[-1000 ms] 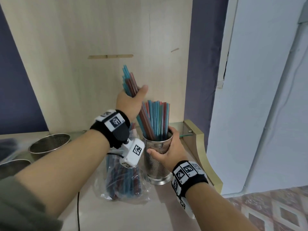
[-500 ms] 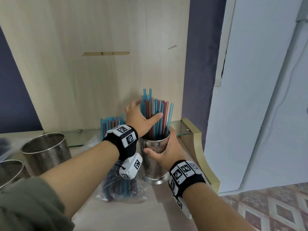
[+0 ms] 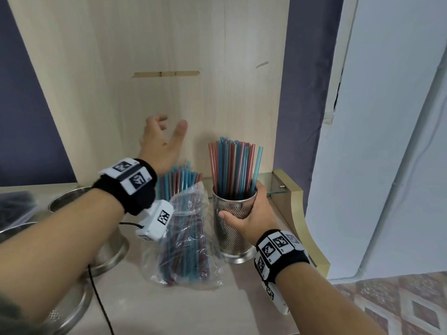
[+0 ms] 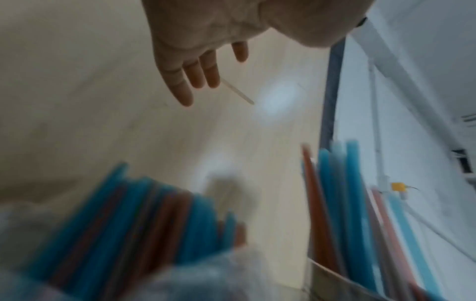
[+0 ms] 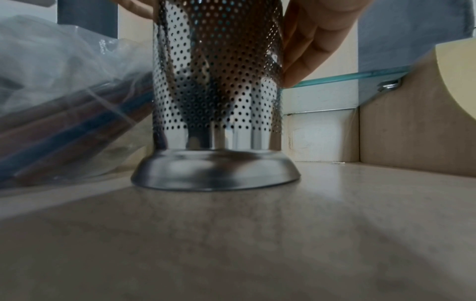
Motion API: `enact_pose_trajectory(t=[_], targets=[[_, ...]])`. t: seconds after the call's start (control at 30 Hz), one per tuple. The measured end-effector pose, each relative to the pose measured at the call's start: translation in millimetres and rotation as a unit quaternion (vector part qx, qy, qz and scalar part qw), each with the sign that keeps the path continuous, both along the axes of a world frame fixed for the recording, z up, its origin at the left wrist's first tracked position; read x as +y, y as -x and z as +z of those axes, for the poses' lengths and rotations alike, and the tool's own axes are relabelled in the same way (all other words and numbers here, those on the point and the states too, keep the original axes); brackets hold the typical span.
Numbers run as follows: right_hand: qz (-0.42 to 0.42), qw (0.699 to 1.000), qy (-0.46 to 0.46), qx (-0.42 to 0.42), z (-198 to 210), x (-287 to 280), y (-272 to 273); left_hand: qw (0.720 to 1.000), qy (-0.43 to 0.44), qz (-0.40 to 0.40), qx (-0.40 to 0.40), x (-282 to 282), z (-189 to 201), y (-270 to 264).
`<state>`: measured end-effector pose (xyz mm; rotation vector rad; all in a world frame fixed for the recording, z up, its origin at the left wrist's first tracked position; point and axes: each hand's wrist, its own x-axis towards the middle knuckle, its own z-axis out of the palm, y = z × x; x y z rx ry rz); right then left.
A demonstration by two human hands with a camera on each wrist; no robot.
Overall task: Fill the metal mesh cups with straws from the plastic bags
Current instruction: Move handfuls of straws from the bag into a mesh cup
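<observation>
A perforated metal mesh cup [image 3: 233,234] [image 5: 217,81] stands upright on the pale counter, packed with blue and red straws [image 3: 232,165] [image 4: 342,203]. My right hand [image 3: 251,213] grips the cup around its upper wall, thumb in front, fingers [image 5: 309,51] behind. Left of the cup lies a clear plastic bag [image 3: 183,240] [image 5: 64,101] of more blue and red straws, their ends poking out of its mouth [image 4: 128,213]. My left hand [image 3: 162,139] [image 4: 203,67] hovers above the bag with fingers spread, holding nothing.
Two more metal mesh cups [image 3: 72,199] [image 3: 14,232] stand at the left, partly behind my left forearm. A wooden back panel [image 3: 169,93] rises behind everything. A glass shelf [image 3: 273,183] [image 5: 360,77] and wooden side rail [image 3: 304,221] close the right side. A dark bag [image 3: 14,206] lies far left.
My left hand let go of the bundle of straws, which now stands in the cup, and lifted away to the upper left, open. My right hand kept its grip on the cup.
</observation>
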<state>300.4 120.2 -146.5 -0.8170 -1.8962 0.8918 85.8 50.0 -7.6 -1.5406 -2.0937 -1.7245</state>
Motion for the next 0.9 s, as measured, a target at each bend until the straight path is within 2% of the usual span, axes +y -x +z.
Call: enact_pose_trajectory(t=[0.1,0.17,0.23,0.33,0.6,0.7,0.9], targets=[[-0.001,1.000,0.000,0.001,2,-1,0,0.990,0.118,0.071,-0.007,-13,0,38],[-0.005,1.000,-0.002,0.002,2,-1,0,0.967,0.232,0.101,0.020,-20,-10,53],[-0.008,1.000,-0.004,-0.001,3,-1,0,0.941,0.318,0.100,0.060,-23,-24,55],[-0.015,1.000,-0.011,-0.004,5,-4,0,0.912,0.382,0.091,0.121,-22,-43,49],[-0.024,0.999,-0.019,-0.008,6,-6,-1,0.893,0.420,0.094,0.130,0,-60,38],[-0.024,0.999,-0.022,-0.006,5,-4,-1,0.907,0.402,0.082,0.092,15,-69,48],[-0.014,1.000,-0.023,-0.002,0,1,0,0.937,0.347,0.036,0.007,12,-60,32]])
